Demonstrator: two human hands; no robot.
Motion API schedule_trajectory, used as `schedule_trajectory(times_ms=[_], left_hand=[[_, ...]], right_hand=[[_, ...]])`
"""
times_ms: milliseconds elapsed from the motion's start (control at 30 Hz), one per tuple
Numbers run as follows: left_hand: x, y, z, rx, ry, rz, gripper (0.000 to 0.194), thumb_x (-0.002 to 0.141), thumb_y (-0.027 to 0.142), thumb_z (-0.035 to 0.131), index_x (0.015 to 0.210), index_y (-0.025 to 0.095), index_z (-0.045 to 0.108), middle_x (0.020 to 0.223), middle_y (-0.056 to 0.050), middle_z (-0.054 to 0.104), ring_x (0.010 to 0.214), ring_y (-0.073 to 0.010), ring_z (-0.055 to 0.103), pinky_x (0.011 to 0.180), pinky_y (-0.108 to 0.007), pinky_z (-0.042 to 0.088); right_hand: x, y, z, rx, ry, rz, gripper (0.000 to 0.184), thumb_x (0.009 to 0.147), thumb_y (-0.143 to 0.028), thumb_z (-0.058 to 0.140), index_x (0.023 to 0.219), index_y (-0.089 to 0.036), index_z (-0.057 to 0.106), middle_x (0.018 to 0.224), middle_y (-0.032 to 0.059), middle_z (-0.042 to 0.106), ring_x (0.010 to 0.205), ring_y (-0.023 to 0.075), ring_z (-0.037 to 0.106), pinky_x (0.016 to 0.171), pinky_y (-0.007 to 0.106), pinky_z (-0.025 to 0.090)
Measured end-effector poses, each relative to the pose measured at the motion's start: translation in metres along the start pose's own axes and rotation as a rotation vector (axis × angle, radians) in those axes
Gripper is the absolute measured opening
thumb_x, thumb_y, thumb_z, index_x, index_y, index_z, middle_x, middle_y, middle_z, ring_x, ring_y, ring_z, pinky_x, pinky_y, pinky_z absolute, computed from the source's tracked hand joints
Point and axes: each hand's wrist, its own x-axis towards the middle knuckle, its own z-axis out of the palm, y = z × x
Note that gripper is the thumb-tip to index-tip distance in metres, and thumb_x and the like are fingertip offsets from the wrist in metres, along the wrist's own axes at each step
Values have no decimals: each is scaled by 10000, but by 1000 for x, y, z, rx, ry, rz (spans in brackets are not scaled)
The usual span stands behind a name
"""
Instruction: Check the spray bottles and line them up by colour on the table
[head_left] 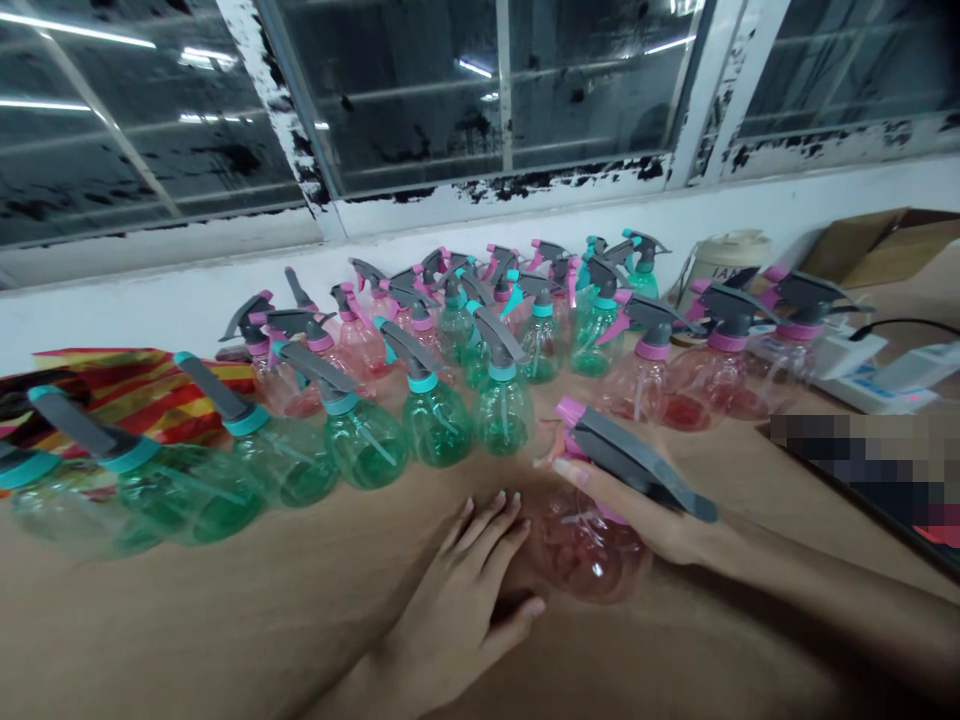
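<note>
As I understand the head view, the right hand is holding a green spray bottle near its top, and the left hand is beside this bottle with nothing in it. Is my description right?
Not quite: the spray bottle held near its top by the right hand is pink, not green, as the head view shows. The left hand is indeed beside it, holding nothing.

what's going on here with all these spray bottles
A person's right hand grips a pink spray bottle near its sprayer head. The left hand rests beside it on the table, holding nothing. Green bottles line up to the left; pink ones stand behind it to the right, with a mixed cluster farther back.
</note>
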Motion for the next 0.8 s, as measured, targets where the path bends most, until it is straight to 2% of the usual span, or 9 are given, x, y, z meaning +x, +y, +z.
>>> schedule_trajectory(times_ms=[133,233,333,433,567,700,800], left_hand=[[1,0,-1,5,-1,7,566,937,475,502,1407,180,391,1503,-82,338,1377,-263,308,1128,-492,247],[1,0,-1,14,-7,4,564,941,482,491,1403,174,396,1502,-84,339,1377,-261,309,1127,-494,251],[1,0,-1,10,-6,2,560,944,479,487,1400,166,400,1507,-87,329,1380,-267,300,1124,-502,256],[1,0,-1,-1,-11,-1,562,940,470,499,1403,170,392,1507,-87,328,1383,-270,292,1121,-509,260],[1,0,0,-10,-11,6,559,938,455,511,1405,174,383,1510,-81,326,1386,-263,285,1126,-502,255],[2,-1,1,3,-13,8,563,942,461,503,1406,167,381,1515,-81,314,1389,-259,280,1128,-498,252],[1,-2,1,8,-2,9,559,942,462,504,1403,168,386,1514,-78,316,1386,-256,287,1130,-492,251]], right_hand=[[-1,1,0,-13,-20,43,242,898,-371,523,704,-228,543,648,-19,549,629,141,559,624,299,479],[-2,1,1,5,-8,48,203,890,-360,536,736,-230,562,690,-13,572,662,144,572,657,304,481],[-4,3,2,66,20,32,113,864,-357,572,882,-253,612,855,13,651,808,176,629,760,327,505],[-6,6,3,78,17,30,185,861,-358,581,1019,-270,615,981,34,666,920,201,637,838,354,505],[-8,9,2,27,1,25,196,870,-356,568,1043,-271,603,903,38,657,842,206,636,764,361,526],[-8,8,3,17,12,-6,164,874,-339,564,1018,-275,609,939,43,662,865,208,645,764,351,537],[-8,7,2,-13,9,0,161,875,-347,553,1003,-278,623,883,35,670,814,211,656,727,351,552]])
